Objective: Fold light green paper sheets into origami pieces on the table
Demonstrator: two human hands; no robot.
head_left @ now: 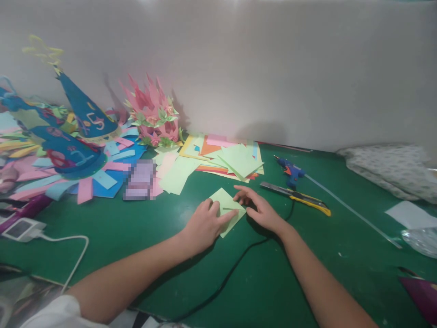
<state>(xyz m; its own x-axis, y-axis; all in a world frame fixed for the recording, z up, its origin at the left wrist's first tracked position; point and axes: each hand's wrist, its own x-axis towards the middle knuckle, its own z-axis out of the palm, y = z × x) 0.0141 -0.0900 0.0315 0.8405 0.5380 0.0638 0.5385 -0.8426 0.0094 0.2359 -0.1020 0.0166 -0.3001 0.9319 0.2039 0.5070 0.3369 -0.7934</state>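
Note:
A square of light green paper (221, 198) lies on the green table, turned so that its corners point up, down and sideways. Creases or folded flaps meet near its right corner. My left hand (204, 224) rests over the left half of the paper, its fingers bent on the sheet and its thumb stretched across towards the right corner, holding it down. Beside that right corner is my right hand (261, 208), with curved fingers apart and nothing visible between them. Whether its thumb touches the paper's edge I cannot tell.
Behind the paper lies a pile of coloured sheets (184, 171). A yellow utility knife (307, 199) and a blue glue gun (290, 171) with a long glue stick lie right. Blue paper cones (85, 111) and a pink paper crown (152, 114) stand left. A black cord (235, 262) crosses the table.

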